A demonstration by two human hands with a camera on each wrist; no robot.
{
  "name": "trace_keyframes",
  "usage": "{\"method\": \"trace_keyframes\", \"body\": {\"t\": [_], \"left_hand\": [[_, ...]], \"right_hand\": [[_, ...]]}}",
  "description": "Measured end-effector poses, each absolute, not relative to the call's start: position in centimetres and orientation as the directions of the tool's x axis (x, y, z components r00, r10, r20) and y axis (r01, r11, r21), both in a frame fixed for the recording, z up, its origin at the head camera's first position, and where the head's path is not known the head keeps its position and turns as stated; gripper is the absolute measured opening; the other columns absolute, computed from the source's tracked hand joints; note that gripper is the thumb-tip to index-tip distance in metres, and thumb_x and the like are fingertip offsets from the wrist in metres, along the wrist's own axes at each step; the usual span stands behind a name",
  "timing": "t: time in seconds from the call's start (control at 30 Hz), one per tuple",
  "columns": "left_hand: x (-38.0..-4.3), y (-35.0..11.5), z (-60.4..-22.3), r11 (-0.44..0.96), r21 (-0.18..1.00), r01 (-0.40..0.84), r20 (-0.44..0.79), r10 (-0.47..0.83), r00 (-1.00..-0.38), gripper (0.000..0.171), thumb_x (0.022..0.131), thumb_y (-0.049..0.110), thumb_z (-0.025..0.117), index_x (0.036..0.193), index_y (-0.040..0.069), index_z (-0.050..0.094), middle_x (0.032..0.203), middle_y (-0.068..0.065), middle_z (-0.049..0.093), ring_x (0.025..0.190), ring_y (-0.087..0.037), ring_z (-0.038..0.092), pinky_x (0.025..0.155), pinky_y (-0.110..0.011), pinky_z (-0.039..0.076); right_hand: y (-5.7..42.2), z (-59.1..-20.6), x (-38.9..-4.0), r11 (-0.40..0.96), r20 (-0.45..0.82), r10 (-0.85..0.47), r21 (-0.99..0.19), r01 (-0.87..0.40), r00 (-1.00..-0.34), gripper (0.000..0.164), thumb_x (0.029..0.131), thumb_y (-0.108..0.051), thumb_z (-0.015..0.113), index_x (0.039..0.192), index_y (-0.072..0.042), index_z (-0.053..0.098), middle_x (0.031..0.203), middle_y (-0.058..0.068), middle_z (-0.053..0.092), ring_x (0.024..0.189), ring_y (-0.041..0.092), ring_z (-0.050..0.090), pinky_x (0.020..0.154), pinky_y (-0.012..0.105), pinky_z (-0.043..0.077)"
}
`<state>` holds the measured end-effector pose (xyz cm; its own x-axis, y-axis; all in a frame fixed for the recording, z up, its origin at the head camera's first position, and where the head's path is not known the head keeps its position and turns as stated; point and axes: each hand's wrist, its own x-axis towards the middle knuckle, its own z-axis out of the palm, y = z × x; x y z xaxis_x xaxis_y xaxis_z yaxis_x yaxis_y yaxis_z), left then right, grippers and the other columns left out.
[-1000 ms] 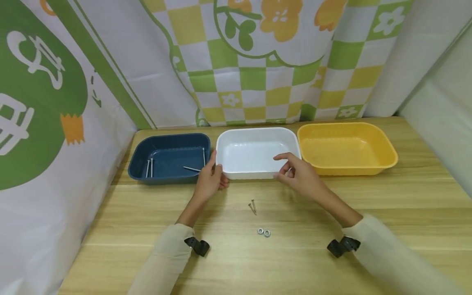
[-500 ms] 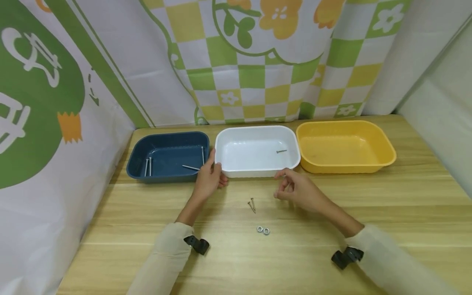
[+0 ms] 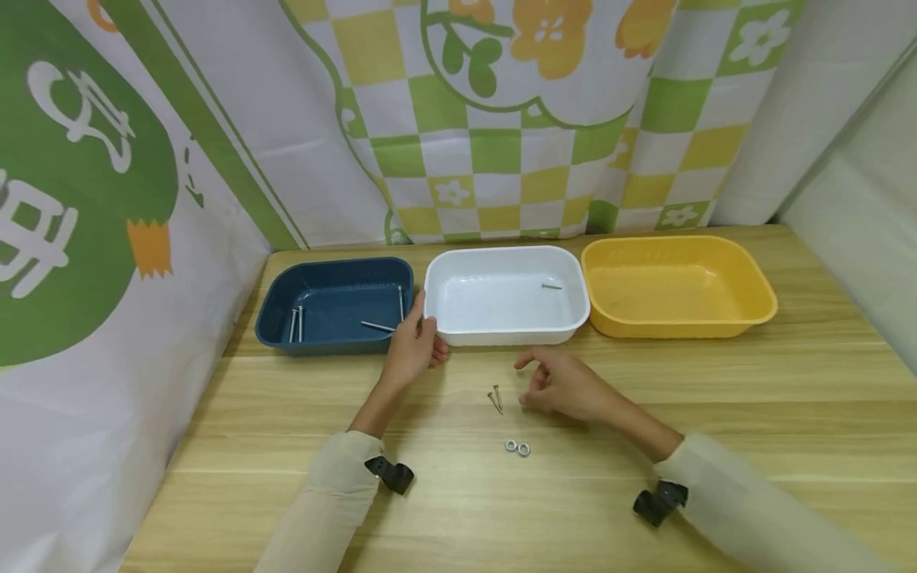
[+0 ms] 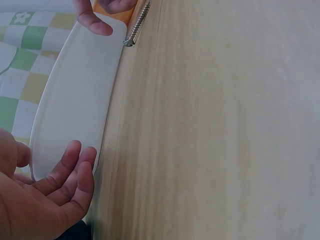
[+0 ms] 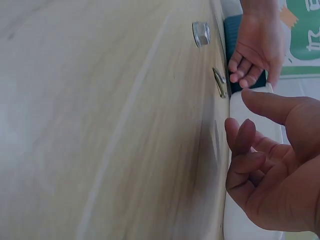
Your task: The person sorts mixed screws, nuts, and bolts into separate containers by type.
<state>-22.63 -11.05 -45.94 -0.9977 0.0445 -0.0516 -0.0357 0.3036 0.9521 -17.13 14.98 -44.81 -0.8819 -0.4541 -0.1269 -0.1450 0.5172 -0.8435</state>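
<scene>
My left hand [image 3: 411, 348] rests with relaxed fingers against the near left corner of the white tray [image 3: 501, 336]. In the left wrist view its fingers [image 4: 84, 182] overlap that tray's end. A single screw [image 3: 552, 286] lies inside the tray, towards the right. In front of the trays my right hand [image 3: 569, 386] hovers low over the table, thumb and forefinger apart, nothing between them. Just left of its fingertips two screws [image 3: 495, 399] lie close together on the wood. Nearer me sit two hex nuts [image 3: 517, 448], side by side.
To the left, a dark blue tray [image 3: 337, 347] holds several long bolts [image 3: 300, 325]. A yellow tray [image 3: 680, 328] stands right of the white one. Behind the trays hangs a checked curtain [image 3: 494, 151], and a white cloth wall [image 3: 215, 318] borders the table's left side.
My right hand has let a screw drop into the white tray and drawn back over the near rim, then leftward towards the two screws. The left hand has stayed at the tray corner.
</scene>
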Motion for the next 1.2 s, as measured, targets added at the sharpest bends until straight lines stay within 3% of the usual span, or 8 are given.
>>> {"method": "trace_keyframes", "body": {"t": [0.57,0.93,1.2], "left_hand": [[-22.6,-11.0,-45.9,0.307,0.951,-0.033,-0.048,0.043,-0.998,0.059,0.106,0.013,0.042,0.161,0.011,0.021,0.066,-0.019,0.064,0.056,-0.029,0.065,0.053,-0.036,0.055],[-22.5,-11.2,-45.9,0.312,0.950,-0.021,-0.040,0.054,-0.998,0.059,0.106,0.015,0.042,0.161,0.012,0.020,0.068,-0.019,0.064,0.059,-0.030,0.066,0.055,-0.037,0.056],[-20.4,-10.5,-41.3,0.322,0.946,-0.046,-0.080,0.091,-0.993,0.056,0.107,0.008,0.039,0.159,0.008,0.017,0.081,-0.036,0.063,0.076,-0.052,0.064,0.070,-0.055,0.056]], "right_hand": [[12.6,-46.1,-17.1,0.592,-0.052,-0.455,-0.763,-0.259,-0.889,0.042,0.073,-0.004,0.086,0.110,-0.004,0.067,0.069,-0.005,0.057,0.062,0.010,0.052,0.062,0.029,0.045],[12.2,-46.4,-17.2,0.608,-0.007,-0.498,-0.716,-0.343,-0.867,0.029,0.075,-0.009,0.086,0.100,-0.011,0.073,0.068,-0.009,0.055,0.062,0.008,0.048,0.065,0.028,0.043],[12.2,-46.4,-17.2,0.605,0.006,-0.506,-0.711,-0.359,-0.863,0.029,0.074,-0.010,0.087,0.100,-0.011,0.073,0.071,-0.007,0.057,0.065,0.008,0.049,0.066,0.029,0.043]]}}
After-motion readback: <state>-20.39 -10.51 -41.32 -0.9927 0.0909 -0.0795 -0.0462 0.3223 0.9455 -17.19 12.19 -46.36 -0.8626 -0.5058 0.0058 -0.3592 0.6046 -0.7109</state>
